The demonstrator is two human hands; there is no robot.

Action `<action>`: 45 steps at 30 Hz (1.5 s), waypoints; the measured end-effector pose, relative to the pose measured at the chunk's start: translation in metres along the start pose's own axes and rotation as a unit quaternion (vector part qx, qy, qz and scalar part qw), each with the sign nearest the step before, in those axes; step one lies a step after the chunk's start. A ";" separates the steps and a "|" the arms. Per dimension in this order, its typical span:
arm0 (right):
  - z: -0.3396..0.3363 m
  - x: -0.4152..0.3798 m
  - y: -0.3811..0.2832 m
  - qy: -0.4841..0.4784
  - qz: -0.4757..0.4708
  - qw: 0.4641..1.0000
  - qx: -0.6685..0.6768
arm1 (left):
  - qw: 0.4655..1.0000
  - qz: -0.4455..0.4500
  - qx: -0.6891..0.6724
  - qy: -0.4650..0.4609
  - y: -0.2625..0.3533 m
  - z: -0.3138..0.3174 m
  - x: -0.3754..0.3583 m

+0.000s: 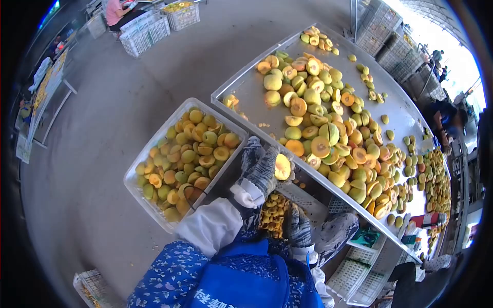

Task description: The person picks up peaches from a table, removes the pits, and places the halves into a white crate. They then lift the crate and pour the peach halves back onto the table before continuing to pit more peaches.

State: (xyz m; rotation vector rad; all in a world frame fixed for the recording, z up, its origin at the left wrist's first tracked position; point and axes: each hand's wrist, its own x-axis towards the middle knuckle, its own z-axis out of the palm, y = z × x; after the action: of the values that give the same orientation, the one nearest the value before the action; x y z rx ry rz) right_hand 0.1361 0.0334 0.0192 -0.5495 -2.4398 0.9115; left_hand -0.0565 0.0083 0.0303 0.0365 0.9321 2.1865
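My left hand (261, 165), in a grey patterned glove, is at the near edge of the metal table, fingers closed on a peach half (282, 167) with its yellow cut face showing. Lower and to the right, my right hand (298, 228), gloved the same way, is beside my knee with its fingers curled. What it holds, if anything, is hidden. Between the hands, below, lie several small orange-brown pieces (273, 211), perhaps pits. To the left stands a white crate (134, 192) full of peach halves (190, 149).
The metal table (246, 82) carries a large heap of halved peaches (328, 133). Stacked crates (382, 31) stand at the back right. White baskets (145, 36) and a seated person (119, 15) are at the far left. Another person (447, 120) leans at the table's right side.
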 end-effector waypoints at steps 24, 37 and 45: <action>0.026 -0.004 0.008 -0.114 0.220 0.969 -0.016 | 0.845 0.225 0.472 -0.115 -0.014 0.035 -0.075; 0.004 -0.003 0.001 0.004 -0.108 0.994 0.015 | 0.962 0.012 0.270 -0.030 -0.079 -0.044 -0.035; -0.023 0.009 0.022 -0.163 -0.126 0.978 0.030 | 0.936 -0.064 0.312 -0.149 -0.043 0.003 -0.047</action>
State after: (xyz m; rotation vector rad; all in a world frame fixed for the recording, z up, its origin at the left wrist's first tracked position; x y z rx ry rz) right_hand 0.1463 0.0653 0.0222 -0.0639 -2.6792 1.0282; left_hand 0.0048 -0.0004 0.0174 0.5770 1.3630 1.6265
